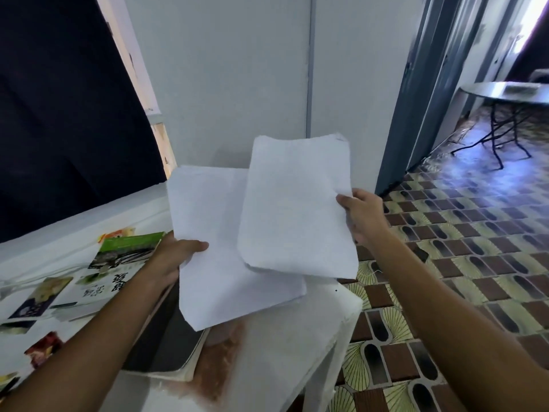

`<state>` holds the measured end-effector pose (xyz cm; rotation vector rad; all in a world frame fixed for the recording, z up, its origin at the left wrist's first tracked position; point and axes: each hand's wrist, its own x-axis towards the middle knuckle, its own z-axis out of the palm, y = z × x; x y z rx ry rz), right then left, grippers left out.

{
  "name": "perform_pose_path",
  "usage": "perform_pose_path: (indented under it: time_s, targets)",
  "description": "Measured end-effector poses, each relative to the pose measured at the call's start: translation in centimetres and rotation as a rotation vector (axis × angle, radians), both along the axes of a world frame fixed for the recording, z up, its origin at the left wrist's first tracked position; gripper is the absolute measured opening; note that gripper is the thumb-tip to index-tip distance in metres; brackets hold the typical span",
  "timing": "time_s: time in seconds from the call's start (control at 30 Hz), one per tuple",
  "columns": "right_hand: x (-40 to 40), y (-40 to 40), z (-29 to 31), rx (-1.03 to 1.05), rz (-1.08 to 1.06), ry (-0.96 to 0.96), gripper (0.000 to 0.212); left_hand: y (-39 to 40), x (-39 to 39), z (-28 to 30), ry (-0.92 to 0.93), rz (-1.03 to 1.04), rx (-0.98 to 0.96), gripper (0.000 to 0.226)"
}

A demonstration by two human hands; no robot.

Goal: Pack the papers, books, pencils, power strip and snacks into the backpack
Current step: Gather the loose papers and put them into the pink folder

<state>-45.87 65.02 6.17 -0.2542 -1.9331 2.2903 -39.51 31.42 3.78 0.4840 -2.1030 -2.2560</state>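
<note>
Dark notebook (175,349): flat at table's (282,346) front edge, beneath left forearm. Left hand (175,257) pinches lower paper sheet (214,263); right hand (361,215) pinches upper sheet (297,209), overlapping it rightward. Both long axes point away, over table's right corner. Backpack unseen.

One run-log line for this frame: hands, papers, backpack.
left hand: holds lower paper sheet | right hand: holds upper paper stack | both above white table | backpack: not in view
</note>
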Motion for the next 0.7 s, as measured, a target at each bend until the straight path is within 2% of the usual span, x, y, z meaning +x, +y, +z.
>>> perform_pose_path:
  time_s: [0.13,0.27,0.37,0.43,0.5,0.53,0.57,0.63,0.7]
  targets:
    - [1.0,-2.5,-0.5,0.069,0.128,-0.033,0.011,1.4,0.4,1.9,0.091,-0.14,0.091,0.049]
    - [1.4,-4.3,0.1,0.06,0.229,-0.061,0.014,1.8,1.6,3.1,0.168,-0.194,0.075,0.046]
    - [1.8,-5.9,1.3,0.092,0.283,-0.05,0.011,1.4,2.9,4.0,0.197,-0.189,0.08,0.03]
    - [2.2,-7.3,2.1,0.123,0.278,0.006,0.014,0.7,3.8,4.4,0.173,-0.12,0.17,0.019]
    - [2.7,-9.3,2.8,0.136,0.281,0.083,0.022,-0.6,4.7,4.8,0.201,-0.018,0.275,0.045]
    - [3.1,-10.5,3.2,0.148,0.289,0.116,0.026,-1.4,5.3,5.1,0.24,0.011,0.304,0.05]
    - [3.6,-11.5,3.6,0.147,0.301,0.147,0.03,-1.7,6.0,5.7,0.264,0.034,0.316,0.046]
    - [4.6,-14.6,4.2,0.087,0.398,0.17,0.037,-3.6,8.3,6.5,0.295,0.153,0.19,0.02]
    - [5.2,-16.5,4.8,-0.013,0.474,0.134,0.039,-5.0,9.8,6.8,0.331,0.169,-0.042,0.041]
